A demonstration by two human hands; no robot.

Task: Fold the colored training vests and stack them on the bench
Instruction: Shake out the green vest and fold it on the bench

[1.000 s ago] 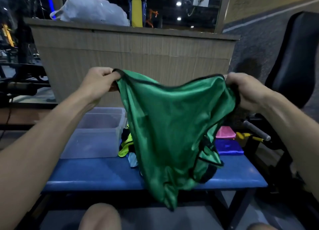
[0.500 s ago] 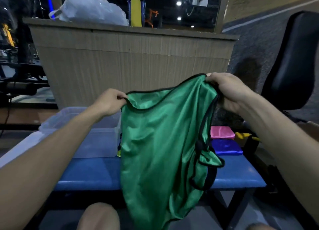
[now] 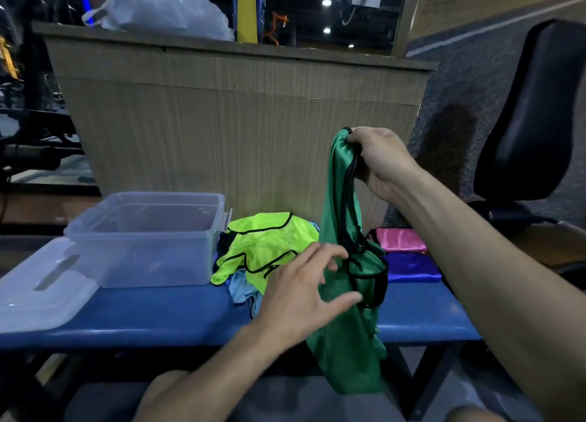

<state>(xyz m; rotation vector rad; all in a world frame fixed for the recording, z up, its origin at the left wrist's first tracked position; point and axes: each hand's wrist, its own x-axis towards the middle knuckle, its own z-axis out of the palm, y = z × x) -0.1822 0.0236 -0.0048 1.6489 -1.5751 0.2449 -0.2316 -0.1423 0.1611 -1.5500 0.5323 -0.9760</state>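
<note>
Reaching with fingers spread, our left hand (image 3: pixel 301 291) has let go its corner; the green vest (image 3: pixel 345 326) (doubled now) hangs over the bench (image 3: pixel 158 314) front edge from our right hand's (image 3: pixel 377 161) grip, folded vests (image 3: pixel 409 256) behind.

No text, label or number can be read here — none anywhere.

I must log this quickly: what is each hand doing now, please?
Left hand: open, fingers spread and relaxed against the hanging green vest, not gripping it.
Right hand: closed, gripping the top of the green vest.
</note>
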